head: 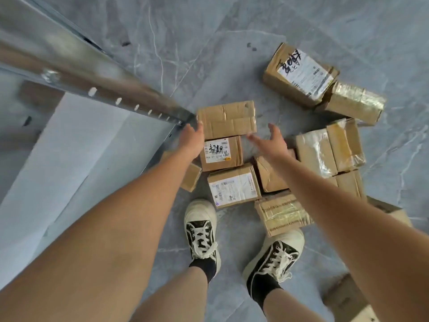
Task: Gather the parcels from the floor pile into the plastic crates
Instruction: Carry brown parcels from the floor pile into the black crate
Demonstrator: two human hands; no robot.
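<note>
— Standing at six o'clock, two sneakers (201,235) sit just short of the pile. Why so close?

— Likely so both arms can reach the parcels (274,168) spread from the centre out to two o'clock. No crate is in view.

— And the hands?

— Both stretch forward over the plain box (228,119) at twelve o'clock. The left hand (191,141) is at its left edge, fingers relaxed, gripping nothing. The right hand (270,141) hovers beside its right edge, fingers spread wide, thumb up.

— A two-handed lift?

— Probably. The metal rack post (97,89) crowds ten o'clock.
</note>
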